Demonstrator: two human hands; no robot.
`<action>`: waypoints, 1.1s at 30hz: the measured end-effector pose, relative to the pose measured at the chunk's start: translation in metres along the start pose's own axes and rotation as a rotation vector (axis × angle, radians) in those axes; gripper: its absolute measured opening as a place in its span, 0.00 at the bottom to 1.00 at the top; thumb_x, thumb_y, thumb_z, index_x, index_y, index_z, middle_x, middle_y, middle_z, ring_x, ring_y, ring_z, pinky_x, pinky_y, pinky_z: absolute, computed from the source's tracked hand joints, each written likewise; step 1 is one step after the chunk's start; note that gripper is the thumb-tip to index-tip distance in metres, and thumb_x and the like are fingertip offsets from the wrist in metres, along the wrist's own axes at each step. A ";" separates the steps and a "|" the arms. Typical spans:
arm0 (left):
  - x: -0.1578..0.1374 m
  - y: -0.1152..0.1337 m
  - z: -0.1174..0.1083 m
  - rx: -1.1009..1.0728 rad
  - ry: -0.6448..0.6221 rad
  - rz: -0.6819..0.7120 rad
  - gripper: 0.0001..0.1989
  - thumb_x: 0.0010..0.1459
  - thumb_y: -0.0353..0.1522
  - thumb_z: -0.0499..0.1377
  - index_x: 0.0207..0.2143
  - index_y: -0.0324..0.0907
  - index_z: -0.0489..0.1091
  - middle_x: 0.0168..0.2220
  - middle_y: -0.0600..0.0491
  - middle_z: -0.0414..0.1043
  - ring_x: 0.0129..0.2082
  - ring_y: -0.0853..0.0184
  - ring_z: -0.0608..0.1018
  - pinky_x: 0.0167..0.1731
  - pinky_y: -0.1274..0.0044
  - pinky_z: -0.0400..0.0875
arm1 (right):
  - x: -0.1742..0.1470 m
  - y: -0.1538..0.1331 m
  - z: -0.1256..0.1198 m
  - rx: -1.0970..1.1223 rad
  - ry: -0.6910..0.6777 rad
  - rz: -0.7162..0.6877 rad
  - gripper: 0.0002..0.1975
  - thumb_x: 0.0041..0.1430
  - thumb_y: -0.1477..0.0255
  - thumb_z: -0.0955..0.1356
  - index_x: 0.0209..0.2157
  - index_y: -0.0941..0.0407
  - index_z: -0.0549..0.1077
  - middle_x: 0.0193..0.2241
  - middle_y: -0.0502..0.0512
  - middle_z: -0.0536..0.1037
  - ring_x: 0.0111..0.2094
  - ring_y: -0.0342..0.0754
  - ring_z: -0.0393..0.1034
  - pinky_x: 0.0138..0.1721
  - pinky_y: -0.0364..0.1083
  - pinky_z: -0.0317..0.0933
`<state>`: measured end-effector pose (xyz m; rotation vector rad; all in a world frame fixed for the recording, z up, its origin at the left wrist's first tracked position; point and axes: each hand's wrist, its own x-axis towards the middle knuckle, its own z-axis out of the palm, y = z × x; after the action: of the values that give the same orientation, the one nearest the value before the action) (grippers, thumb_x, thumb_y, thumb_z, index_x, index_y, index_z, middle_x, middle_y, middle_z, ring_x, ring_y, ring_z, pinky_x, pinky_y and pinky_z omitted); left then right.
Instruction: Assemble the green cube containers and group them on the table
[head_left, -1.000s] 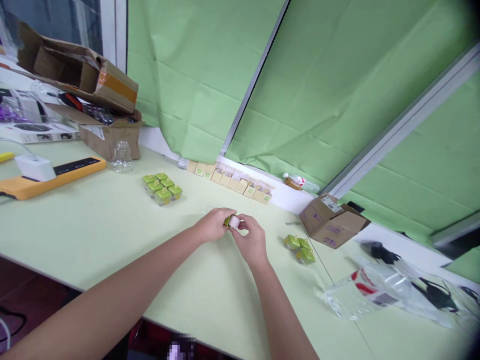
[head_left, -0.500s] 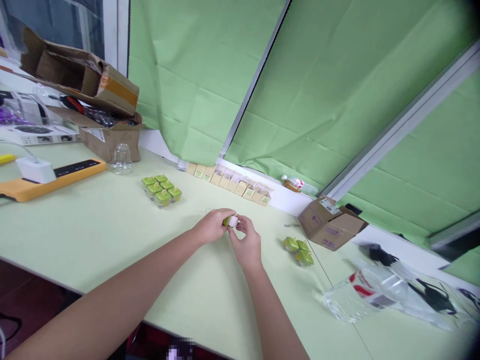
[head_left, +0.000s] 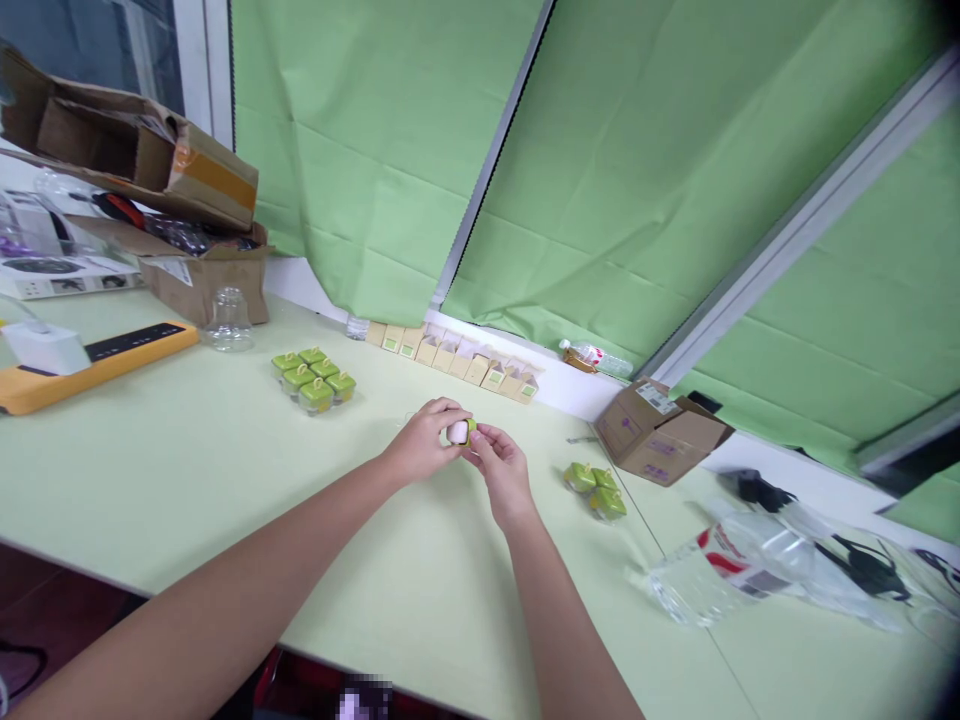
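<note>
Between my two hands, over the middle of the table, is a small green-and-white piece (head_left: 458,432). Its pale pinkish-white face is toward me, and a green part shows on the right. My left hand (head_left: 426,441) pinches it from the left. The fingers of my right hand (head_left: 501,470) close on its green side. Fingertips cover part of it, so its exact kind is unclear. To the left stand several small green-topped clear containers (head_left: 315,392) with yellow loops, packed in a block. A smaller group of green-topped containers (head_left: 604,502) sits right of my right hand.
Small beige cartons (head_left: 447,354) line the window ledge. At left are a clear jar (head_left: 229,322), an orange power strip (head_left: 142,348) and stacked cardboard boxes (head_left: 214,285). At right stand a cardboard box (head_left: 652,440) and a large clear bottle (head_left: 694,585). A small bottle (head_left: 595,357) lies behind.
The small piece has been turned: its white part now faces left and the green part right, the reverse of before. My right fingers have closed further around it. The view has shifted slightly.
</note>
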<state>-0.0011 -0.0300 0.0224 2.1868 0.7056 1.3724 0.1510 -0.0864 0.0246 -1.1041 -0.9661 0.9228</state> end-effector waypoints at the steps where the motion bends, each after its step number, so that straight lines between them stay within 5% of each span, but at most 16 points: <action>1: 0.000 0.000 0.000 -0.020 0.001 -0.014 0.21 0.51 0.27 0.63 0.49 0.46 0.74 0.48 0.49 0.70 0.49 0.61 0.73 0.50 0.71 0.70 | 0.000 0.000 0.000 0.032 0.001 0.027 0.21 0.48 0.59 0.77 0.38 0.57 0.75 0.37 0.56 0.78 0.36 0.48 0.75 0.46 0.53 0.72; 7: -0.002 0.007 0.005 -0.078 0.023 -0.049 0.22 0.50 0.28 0.65 0.49 0.45 0.73 0.48 0.49 0.70 0.47 0.63 0.74 0.45 0.73 0.72 | -0.003 -0.004 0.000 0.139 -0.183 0.195 0.20 0.52 0.55 0.73 0.39 0.55 0.74 0.41 0.59 0.79 0.37 0.49 0.76 0.44 0.53 0.73; 12: 0.002 -0.002 -0.005 -0.009 -0.009 -0.038 0.26 0.52 0.39 0.66 0.54 0.48 0.70 0.54 0.48 0.67 0.56 0.58 0.69 0.57 0.67 0.65 | 0.002 0.002 -0.003 0.049 -0.020 0.112 0.20 0.46 0.56 0.75 0.33 0.55 0.73 0.34 0.55 0.79 0.32 0.49 0.75 0.37 0.51 0.73; 16: 0.006 -0.034 -0.026 0.149 0.166 -0.297 0.22 0.62 0.45 0.54 0.55 0.45 0.67 0.57 0.46 0.65 0.59 0.57 0.65 0.62 0.64 0.57 | 0.009 0.011 -0.009 -0.100 0.131 0.020 0.19 0.47 0.54 0.73 0.32 0.56 0.72 0.32 0.55 0.77 0.34 0.50 0.75 0.32 0.47 0.73; 21: 0.000 -0.062 -0.040 0.234 -0.161 -0.480 0.35 0.50 0.43 0.63 0.59 0.43 0.63 0.59 0.42 0.64 0.60 0.48 0.65 0.58 0.61 0.60 | 0.014 0.020 -0.014 -0.302 0.216 -0.096 0.19 0.52 0.53 0.69 0.33 0.56 0.72 0.30 0.53 0.75 0.31 0.48 0.72 0.28 0.45 0.71; 33: -0.013 -0.022 -0.005 -0.169 -0.422 -0.259 0.30 0.41 0.38 0.70 0.48 0.42 0.70 0.41 0.50 0.75 0.41 0.60 0.77 0.41 0.72 0.71 | 0.001 0.010 0.001 -0.501 0.041 -0.345 0.14 0.61 0.59 0.65 0.37 0.55 0.73 0.37 0.55 0.77 0.38 0.48 0.72 0.34 0.44 0.67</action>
<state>-0.0140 -0.0212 0.0022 2.0680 0.6560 0.7769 0.1496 -0.0836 0.0151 -1.3091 -1.3459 0.3810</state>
